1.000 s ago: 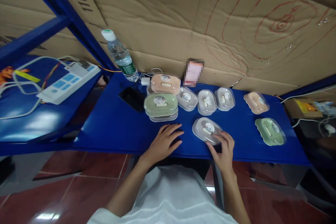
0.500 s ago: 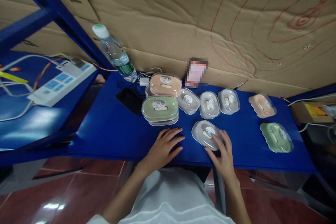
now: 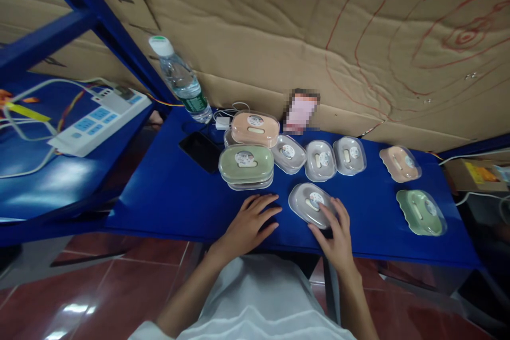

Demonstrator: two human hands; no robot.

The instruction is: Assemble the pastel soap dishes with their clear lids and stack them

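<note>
Again, little changed: my right hand (image 3: 338,234) stays on grey box (image 3: 302,207), one o'clock, grip unclear; left hand (image 3: 250,227) spread, empty, over desk (image 3: 167,196). Work seems paused.

Dim light is covering the blue table (image 3: 171,202); glare is streaking the floor (image 3: 131,289) below its left side; pixelation is obscuring the phone (image 3: 300,112) along its back edge.
</note>
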